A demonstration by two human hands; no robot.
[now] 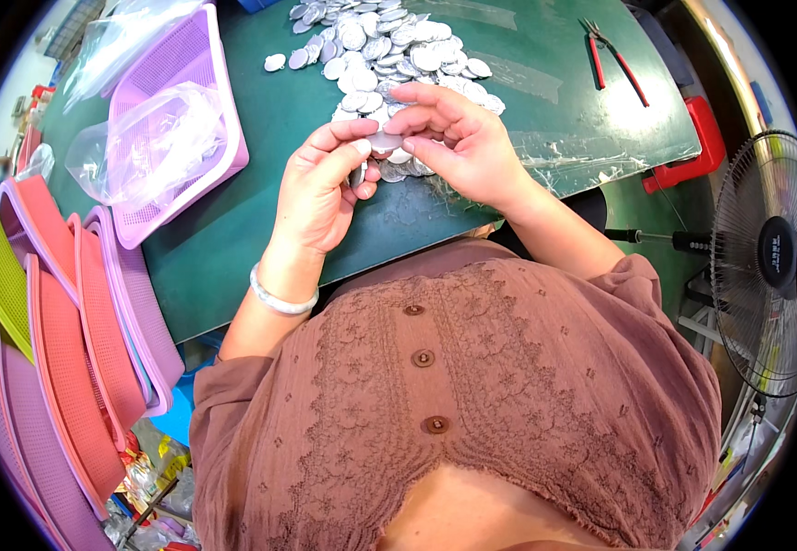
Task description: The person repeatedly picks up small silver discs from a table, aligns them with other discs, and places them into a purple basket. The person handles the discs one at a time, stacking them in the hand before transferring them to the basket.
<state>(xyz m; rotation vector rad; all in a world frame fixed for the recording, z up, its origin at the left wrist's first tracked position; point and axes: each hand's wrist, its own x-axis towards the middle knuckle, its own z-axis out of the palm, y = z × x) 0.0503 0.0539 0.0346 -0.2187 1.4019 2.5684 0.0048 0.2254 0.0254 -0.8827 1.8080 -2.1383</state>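
A small round silvery metal disc [384, 142] is held between both hands at the table's near edge. My left hand [320, 184] pinches its left side between thumb and forefinger, and more discs [358, 174] seem tucked under its curled fingers. On the disc's right edge, my right hand [463, 151] closes thumb and fingertips, its other fingers bent above. Just beyond the hands spreads a heap of similar silvery discs [380, 55], some with a small loop at the rim. Part of the heap is hidden behind my fingers.
Red-handled pliers [615, 64] lie at the far right of the green table [233, 266]. A purple basket [233, 138] with a clear plastic bag [155, 138] stands at the left. Stacked coloured baskets [95, 340] lean beside it; a fan [770, 257] stands right.
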